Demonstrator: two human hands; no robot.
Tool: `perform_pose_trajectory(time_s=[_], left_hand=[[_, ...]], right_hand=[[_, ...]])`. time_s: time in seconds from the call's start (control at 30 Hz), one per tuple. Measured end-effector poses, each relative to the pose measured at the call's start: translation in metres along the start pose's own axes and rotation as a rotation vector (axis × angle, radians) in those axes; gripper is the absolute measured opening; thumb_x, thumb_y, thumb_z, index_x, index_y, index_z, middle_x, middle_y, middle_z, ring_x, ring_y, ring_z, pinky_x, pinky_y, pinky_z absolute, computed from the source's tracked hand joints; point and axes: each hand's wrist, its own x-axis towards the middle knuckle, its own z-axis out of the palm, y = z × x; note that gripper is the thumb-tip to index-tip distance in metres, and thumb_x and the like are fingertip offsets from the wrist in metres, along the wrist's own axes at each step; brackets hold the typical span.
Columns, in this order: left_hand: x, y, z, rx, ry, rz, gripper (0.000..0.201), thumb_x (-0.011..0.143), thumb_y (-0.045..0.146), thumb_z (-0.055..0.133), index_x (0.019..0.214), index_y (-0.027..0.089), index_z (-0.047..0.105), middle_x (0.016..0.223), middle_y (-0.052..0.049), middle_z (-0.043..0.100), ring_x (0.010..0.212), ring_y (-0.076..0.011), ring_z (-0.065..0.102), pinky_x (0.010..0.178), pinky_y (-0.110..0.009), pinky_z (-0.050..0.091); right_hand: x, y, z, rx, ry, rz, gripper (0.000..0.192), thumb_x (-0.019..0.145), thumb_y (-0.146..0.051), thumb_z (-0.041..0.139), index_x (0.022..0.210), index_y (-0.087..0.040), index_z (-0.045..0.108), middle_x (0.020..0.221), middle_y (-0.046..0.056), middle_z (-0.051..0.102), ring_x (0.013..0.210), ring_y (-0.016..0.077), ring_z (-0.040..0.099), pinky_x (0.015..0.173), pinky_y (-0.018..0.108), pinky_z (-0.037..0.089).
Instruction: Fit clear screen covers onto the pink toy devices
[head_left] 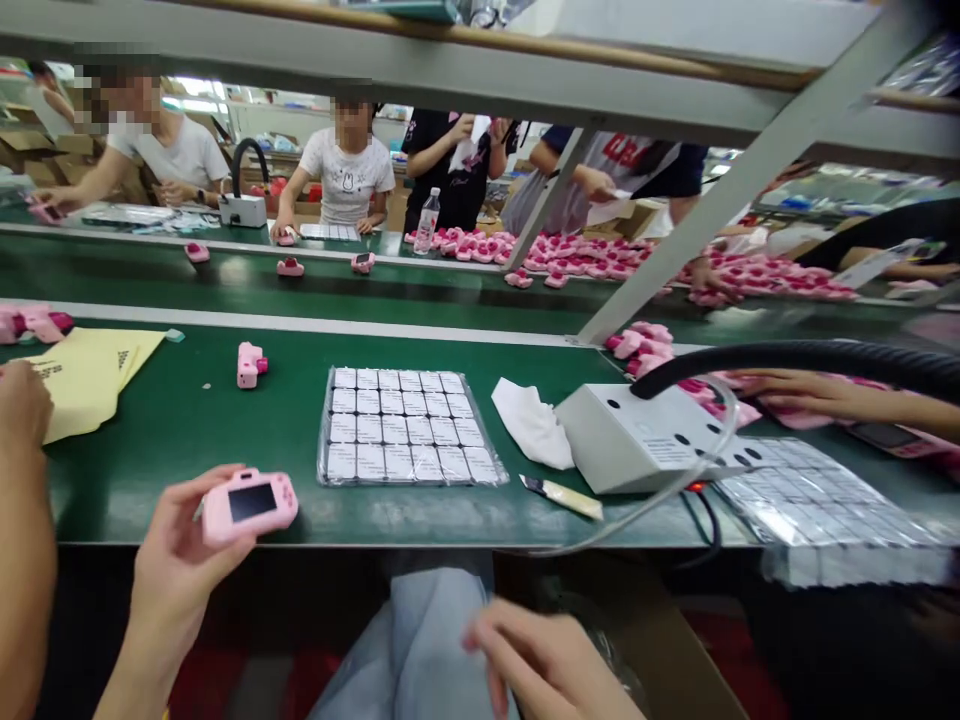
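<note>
Nearest the viewer, the right hand (551,665) hangs low below the table edge, fingers loosely curled and blurred, resting on or just above pale grey cloth (420,650); whether it grips the cloth cannot be told. Up and to the left, the left hand (176,560) holds a pink toy camera (249,505) at the near edge of the green table (187,430), thumb and fingertips pinching its left end, its dark screen facing the viewer. At the far left edge another person's arm and fist (22,420) enter, cut off by the frame, touching yellow paper (86,375).

On the table beyond, a tray (409,425) of small white squares lies wrapped in clear film. Right of it are a crumpled white cloth (532,420), a small brush (562,497), and a white box (637,435) with a black hose (810,360). A second film-covered tray (817,505) lies right of the box, partly blurred. A second pink camera (250,364) stands alone left of the first tray. Another person's hand (810,395) reaches in from the right over pink parts.

Farther off, a green belt (300,285) carries scattered pink cameras. Beyond it, people work at a bench heaped with pink pieces, partly hidden by a grey frame (675,230).
</note>
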Motion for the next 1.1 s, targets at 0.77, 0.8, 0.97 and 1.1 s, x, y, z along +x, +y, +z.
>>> perform_pose_trajectory(time_s=[0.77, 0.8, 0.97, 1.1], left_hand=[[0.021, -0.018, 0.020, 0.288, -0.055, 0.129, 0.044, 0.089, 0.046, 0.088, 0.118, 0.027, 0.061, 0.151, -0.014, 0.072, 0.139, -0.0328, 0.073, 0.119, -0.049, 0.062], [0.021, -0.019, 0.020, 0.305, -0.069, 0.151, 0.044, 0.090, 0.045, 0.087, 0.121, 0.027, 0.061, 0.150, -0.013, 0.072, 0.139, -0.0324, 0.072, 0.119, -0.047, 0.062], [0.022, -0.022, 0.016, 0.448, -0.132, 0.257, 0.060, 0.088, 0.045, 0.084, 0.143, 0.030, 0.066, 0.149, -0.011, 0.071, 0.137, -0.0359, 0.071, 0.123, -0.049, 0.058], [0.013, -0.001, 0.019, 0.586, -0.107, 0.502, 0.058, 0.094, 0.037, 0.079, 0.149, 0.030, 0.063, 0.164, -0.012, 0.059, 0.166, -0.0435, 0.041, 0.141, -0.064, 0.029]], right_hand=[[0.388, -0.107, -0.023, -0.704, 0.145, -0.094, 0.043, 0.107, -0.037, 0.074, 0.146, -0.020, 0.065, 0.152, 0.013, 0.064, 0.136, 0.0334, 0.064, 0.116, 0.060, 0.054], [0.383, -0.092, -0.047, -0.726, 0.186, -0.017, 0.043, 0.107, -0.038, 0.074, 0.145, -0.019, 0.066, 0.151, 0.013, 0.064, 0.137, 0.0340, 0.064, 0.117, 0.061, 0.052], [0.328, -0.056, -0.111, -0.726, 0.345, 0.167, 0.040, 0.109, -0.038, 0.066, 0.143, -0.016, 0.063, 0.150, 0.015, 0.062, 0.136, 0.0340, 0.060, 0.116, 0.057, 0.048], [0.268, -0.052, -0.089, -0.587, 0.196, 0.132, 0.018, 0.106, -0.029, 0.063, 0.115, -0.016, 0.071, 0.111, 0.010, 0.077, 0.102, 0.0241, 0.069, 0.085, 0.033, 0.048]])
